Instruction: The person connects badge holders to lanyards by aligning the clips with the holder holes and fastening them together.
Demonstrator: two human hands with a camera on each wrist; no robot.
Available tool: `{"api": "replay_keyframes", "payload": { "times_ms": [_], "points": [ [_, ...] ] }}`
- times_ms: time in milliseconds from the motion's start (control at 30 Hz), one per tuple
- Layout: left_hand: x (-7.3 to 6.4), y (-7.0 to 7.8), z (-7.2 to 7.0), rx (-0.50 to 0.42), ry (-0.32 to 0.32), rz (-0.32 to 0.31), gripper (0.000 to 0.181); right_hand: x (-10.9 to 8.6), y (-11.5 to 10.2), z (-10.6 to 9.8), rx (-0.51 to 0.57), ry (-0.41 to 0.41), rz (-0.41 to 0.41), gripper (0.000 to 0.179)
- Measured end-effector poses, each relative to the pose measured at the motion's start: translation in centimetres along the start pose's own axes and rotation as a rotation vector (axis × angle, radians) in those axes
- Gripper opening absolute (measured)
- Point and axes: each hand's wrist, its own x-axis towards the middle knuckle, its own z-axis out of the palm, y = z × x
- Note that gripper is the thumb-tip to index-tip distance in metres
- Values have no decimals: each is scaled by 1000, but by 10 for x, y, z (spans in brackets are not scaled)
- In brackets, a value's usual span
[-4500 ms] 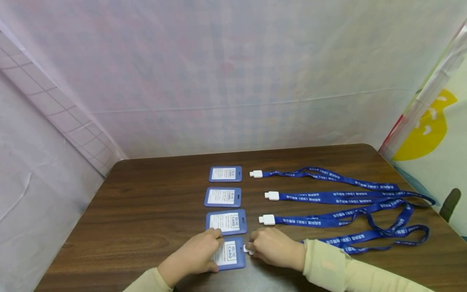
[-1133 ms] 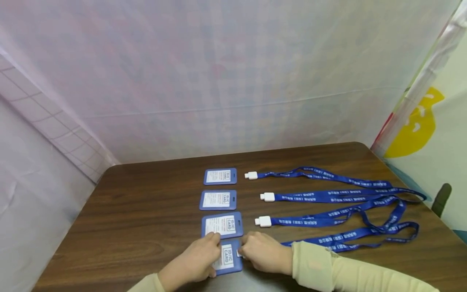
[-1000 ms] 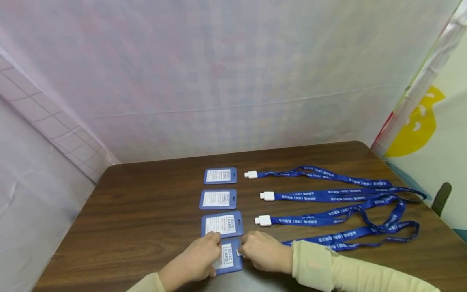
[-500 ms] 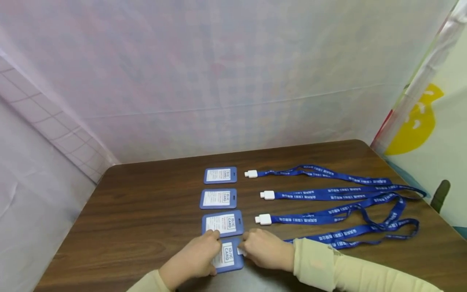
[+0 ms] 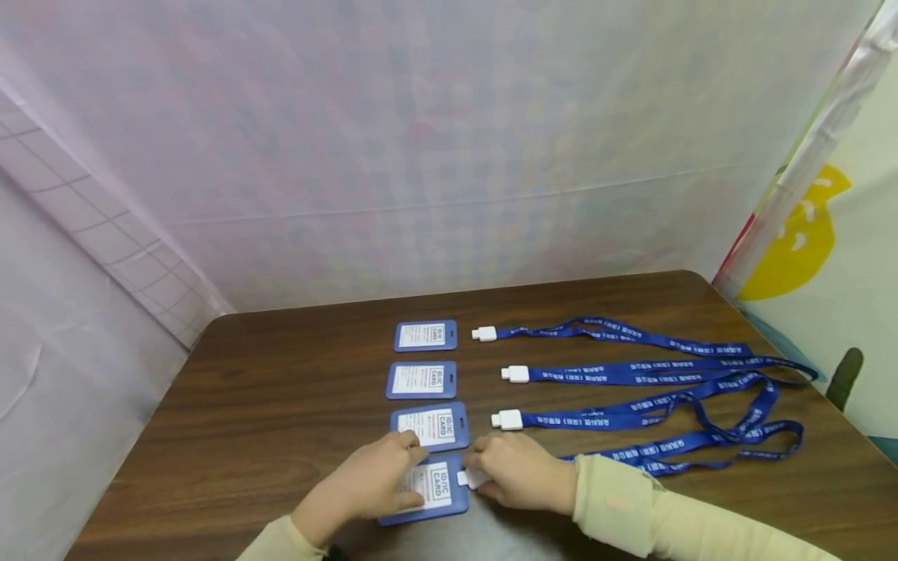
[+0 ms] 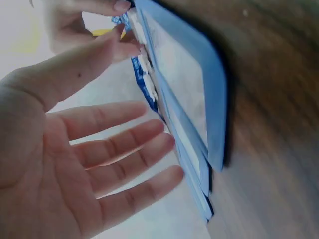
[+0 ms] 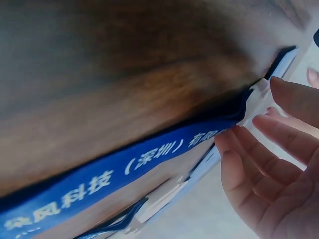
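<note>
The nearest blue ID card holder (image 5: 438, 487) lies flat on the wooden table, its slotted end toward the right. My left hand (image 5: 372, 479) hovers over its left part; in the left wrist view the fingers (image 6: 124, 144) are straight and spread, with nothing in them. At the slot sits the white clip (image 5: 471, 478) of the nearest lanyard, its narrow tip overlapping the holder's edge. My right hand (image 5: 522, 471) is over that clip, thumb and forefinger parted on either side, fingertips right at its edges. From the clip runs the blue printed strap (image 7: 124, 164), partly under the right forearm.
Behind lie three more card holders (image 5: 429, 427) (image 5: 421, 380) (image 5: 425, 336) in a column. To their right are three lanyards with white clips (image 5: 511, 420) (image 5: 518, 374) (image 5: 484, 333), their straps overlapping toward the right. White curtains (image 5: 435, 156) hang behind the table.
My left hand has loosened from the nearest card holder and lifted its fingers, baring more of the card. My right hand has eased slightly right and its fingers have parted, showing more of the clip.
</note>
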Motion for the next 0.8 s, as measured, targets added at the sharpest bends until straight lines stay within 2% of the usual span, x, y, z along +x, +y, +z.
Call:
{"api": "replay_keyframes", "payload": {
  "times_ms": [100, 267, 400, 567, 800],
  "points": [
    [-2, -4, -2, -10, 76, 15, 42, -3, 2, -2, 10, 42, -10, 30],
    [-2, -7, 0, -25, 198, 12, 29, -7, 6, -2, -9, 85, 4, 13],
    [-1, -9, 3, -74, 257, 7, 22, -9, 10, -2, 13, 109, 46, 20],
    [-1, -12, 7, -99, 309, 24, 21, -11, 17, -4, 72, 108, 101, 26],
    [-2, -13, 6, -93, 318, 25, 26, -13, 25, -8, 104, 121, 138, 23]
  ]
}}
